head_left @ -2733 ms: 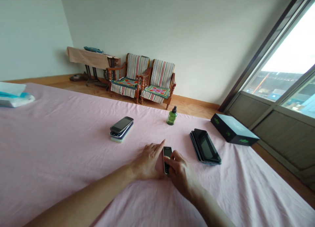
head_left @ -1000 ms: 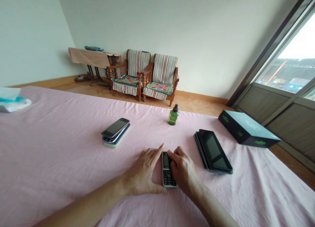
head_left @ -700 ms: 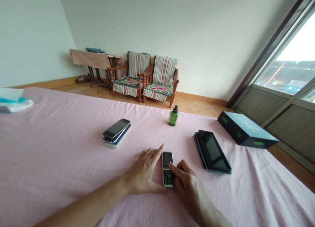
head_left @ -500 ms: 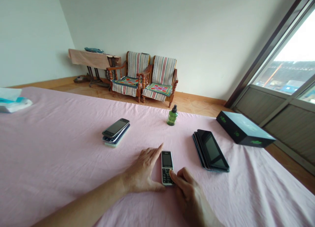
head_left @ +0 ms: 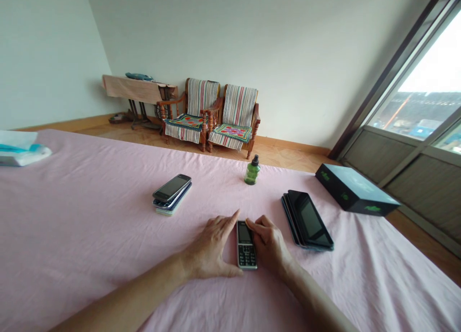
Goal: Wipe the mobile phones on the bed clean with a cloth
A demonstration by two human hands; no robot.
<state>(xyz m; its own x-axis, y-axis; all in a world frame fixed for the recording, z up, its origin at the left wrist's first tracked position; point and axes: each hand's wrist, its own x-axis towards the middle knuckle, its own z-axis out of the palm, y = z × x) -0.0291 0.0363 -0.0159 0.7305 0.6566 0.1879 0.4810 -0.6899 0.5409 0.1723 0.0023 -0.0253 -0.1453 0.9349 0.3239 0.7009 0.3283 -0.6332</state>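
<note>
Closely, the thumb and forefinger of the left hand point(head_left: 211, 248) spread wide apart, making a bracket along the left side of a small keypad phone point(head_left: 247, 256). The forefinger points up beside the phone's top left corner, and the thumb lies by its bottom left corner; whether either tip touches the casing I cannot tell. On the other side, the right hand point(head_left: 272, 245) has its fingers bent and bunched together, with one fingertip on the top right edge of the phone, next to the screen. Whether that hand grips the phone or only presses on it, the view does not show. The phone lies flat between the two hands, screen and keys facing up, its top end pointing away from the person.

Under it all spreads a pink cloth point(head_left: 108, 212), wrinkled near the forearms. Beyond the left hand sits a loose stack of phones point(head_left: 173, 189), the uppermost one tilted. To the right of the right hand, well apart from it, dark flat devices point(head_left: 309, 221) lie piled up, a black screen on top. Farther out, a green bottle point(head_left: 251, 174) with a black top stands upright near the cloth's far edge, and a black box point(head_left: 355, 190) with green lettering and a pale top rests to its right. A white and blue packet point(head_left: 23, 152) lies at the far left. Past the cloth, two wooden armchairs point(head_left: 234, 116) with striped covers stand before a pale wall point(head_left: 252, 34).
</note>
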